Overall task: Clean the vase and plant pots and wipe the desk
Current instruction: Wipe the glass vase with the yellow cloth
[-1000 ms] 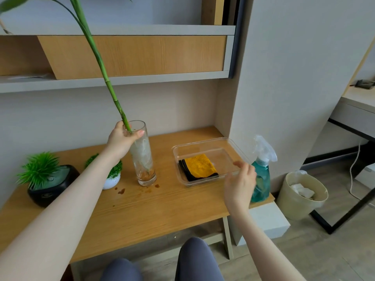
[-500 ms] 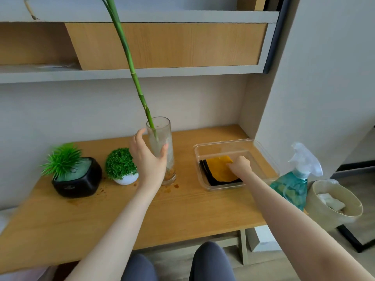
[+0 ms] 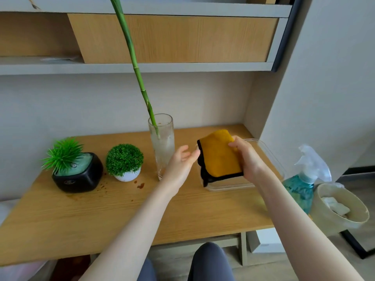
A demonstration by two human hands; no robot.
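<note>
A tall glass vase (image 3: 162, 142) with a green bamboo stalk (image 3: 134, 65) stands at the back of the wooden desk (image 3: 101, 216). To its left sit a white round pot (image 3: 126, 176) with a green ball plant and a black pot (image 3: 78, 178) with spiky leaves. Brown stains (image 3: 140, 185) spot the desk near the pots. My right hand (image 3: 246, 157) grips a folded yellow cloth (image 3: 219, 157) with a black edge, lifted above the clear plastic tray (image 3: 269, 159). My left hand (image 3: 181, 165) hovers open just right of the vase, fingertips near the cloth.
A teal spray bottle (image 3: 302, 185) stands at the desk's right edge. A beige waste bin (image 3: 341, 209) with crumpled paper sits on the floor beyond it. Shelves (image 3: 142, 66) hang above the desk. My knees show under the front edge.
My left hand let go of the vase and moved right toward the cloth. My right hand picked the yellow cloth up out of the tray.
</note>
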